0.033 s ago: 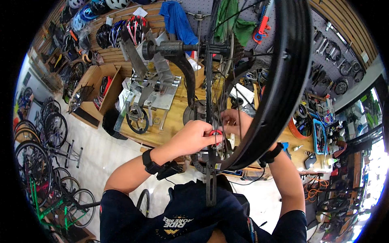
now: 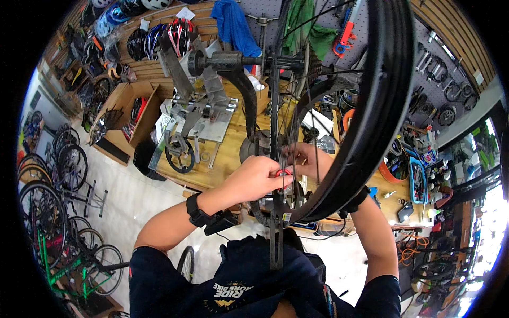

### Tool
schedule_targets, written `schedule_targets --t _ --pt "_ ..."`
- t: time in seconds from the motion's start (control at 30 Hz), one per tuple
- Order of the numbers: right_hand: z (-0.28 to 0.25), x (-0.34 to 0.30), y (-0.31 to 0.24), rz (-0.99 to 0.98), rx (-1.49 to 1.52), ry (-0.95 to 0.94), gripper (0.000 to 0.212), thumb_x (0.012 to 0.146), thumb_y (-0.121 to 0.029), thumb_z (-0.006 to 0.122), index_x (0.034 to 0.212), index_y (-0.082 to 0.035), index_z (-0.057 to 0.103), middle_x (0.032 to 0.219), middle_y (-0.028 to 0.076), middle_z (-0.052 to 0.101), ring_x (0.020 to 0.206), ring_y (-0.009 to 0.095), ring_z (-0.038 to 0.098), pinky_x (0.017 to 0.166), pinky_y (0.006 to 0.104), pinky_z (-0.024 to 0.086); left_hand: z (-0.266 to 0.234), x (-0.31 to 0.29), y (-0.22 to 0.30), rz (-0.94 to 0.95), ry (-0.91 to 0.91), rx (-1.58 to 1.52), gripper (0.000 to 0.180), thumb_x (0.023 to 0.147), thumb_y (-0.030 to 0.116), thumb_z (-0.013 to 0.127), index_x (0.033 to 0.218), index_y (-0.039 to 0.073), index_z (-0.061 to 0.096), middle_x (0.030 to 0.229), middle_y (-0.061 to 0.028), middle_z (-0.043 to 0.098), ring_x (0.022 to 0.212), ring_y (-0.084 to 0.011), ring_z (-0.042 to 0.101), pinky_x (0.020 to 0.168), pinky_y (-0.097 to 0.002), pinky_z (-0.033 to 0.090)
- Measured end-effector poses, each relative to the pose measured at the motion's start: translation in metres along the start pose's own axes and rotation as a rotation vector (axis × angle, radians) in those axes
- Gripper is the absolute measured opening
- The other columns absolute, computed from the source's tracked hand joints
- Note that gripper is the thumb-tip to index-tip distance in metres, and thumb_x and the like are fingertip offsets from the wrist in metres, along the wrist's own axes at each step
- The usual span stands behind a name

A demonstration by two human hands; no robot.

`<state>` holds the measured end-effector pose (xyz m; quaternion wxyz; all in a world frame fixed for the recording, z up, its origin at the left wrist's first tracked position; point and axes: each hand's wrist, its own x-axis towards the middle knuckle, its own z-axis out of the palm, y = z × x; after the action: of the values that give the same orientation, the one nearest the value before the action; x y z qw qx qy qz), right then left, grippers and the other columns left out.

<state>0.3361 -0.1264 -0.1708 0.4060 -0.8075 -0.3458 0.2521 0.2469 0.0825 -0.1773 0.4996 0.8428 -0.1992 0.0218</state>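
A bicycle wheel with a black tyreless rim [image 2: 371, 132] stands upright in a dark truing stand [image 2: 245, 98], its hub [image 2: 290, 62] held near the top. My left hand [image 2: 253, 179] pinches a small red round spoke wrench [image 2: 284, 173] between thumb and fingers, among the spokes close to the rim's near part. On the other side of the spokes is my right hand [image 2: 314, 160], its fingers bent and drawn together just beside the wrench. Spokes and rim partly cover it, so what lies between those fingers cannot be made out.
Beneath the stand is a wooden workbench [image 2: 209, 177], with a metal fixture [image 2: 204, 119] on its left. A blue tray of tools [image 2: 419, 183] and an orange bowl [image 2: 389, 172] stand at right. An open cardboard box [image 2: 124, 122] and bicycles [image 2: 74, 167] are to the left.
The whole view has shifted very slightly. Both hands stay at the same spokes, with the red spoke wrench still in my left fingers.
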Motion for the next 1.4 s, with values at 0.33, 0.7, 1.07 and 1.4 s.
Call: schedule_targets --t 0.33,0.7,1.07,1.4 --pt "0.016 0.009 0.007 -0.002 0.362 0.007 0.045 0.091 -0.002 0.063 0.133 0.004 0.047 0.113 0.01 0.059 0.105 0.016 0.058 0.093 0.031 0.048 -0.011 -0.01 0.004 -0.199 -0.409 -0.593 0.04 0.1 0.018 0.057 0.137 0.008 0.047 0.093 0.0029 0.06 0.081 -0.0055 0.056 0.07 -0.0247 0.05" --pt "0.017 0.009 -0.014 -0.016 0.272 0.02 0.02 0.092 -0.005 0.063 0.11 0.004 0.059 0.098 0.008 0.066 0.09 0.013 0.063 0.081 0.0273 0.051 -0.014 0.002 0.017 -0.113 -0.241 -0.482 0.023 0.085 0.011 0.074 0.094 -0.001 0.056 0.077 -0.0038 0.067 0.065 -0.0093 0.058 0.056 -0.0259 0.043" --pt "0.018 -0.002 0.015 -0.085 0.168 0.069 0.028 0.089 -0.004 0.067 0.113 0.005 0.056 0.105 0.012 0.066 0.098 0.017 0.063 0.086 0.0299 0.051 -0.006 0.005 0.035 -0.081 -0.185 -0.355 0.038 0.086 0.013 0.07 0.116 -0.001 0.054 0.083 -0.0059 0.067 0.062 -0.0115 0.058 0.057 -0.0276 0.046" --pt "0.01 -0.033 -0.048 0.047 0.406 0.091 0.033 0.099 -0.022 0.053 0.116 0.006 0.056 0.106 0.012 0.065 0.094 0.016 0.063 0.084 0.0276 0.051 -0.022 0.016 0.024 0.01 -0.675 -1.15 0.035 0.092 0.018 0.068 0.12 0.0 0.058 0.106 -0.0069 0.066 0.09 -0.0089 0.062 0.065 -0.0229 0.053"
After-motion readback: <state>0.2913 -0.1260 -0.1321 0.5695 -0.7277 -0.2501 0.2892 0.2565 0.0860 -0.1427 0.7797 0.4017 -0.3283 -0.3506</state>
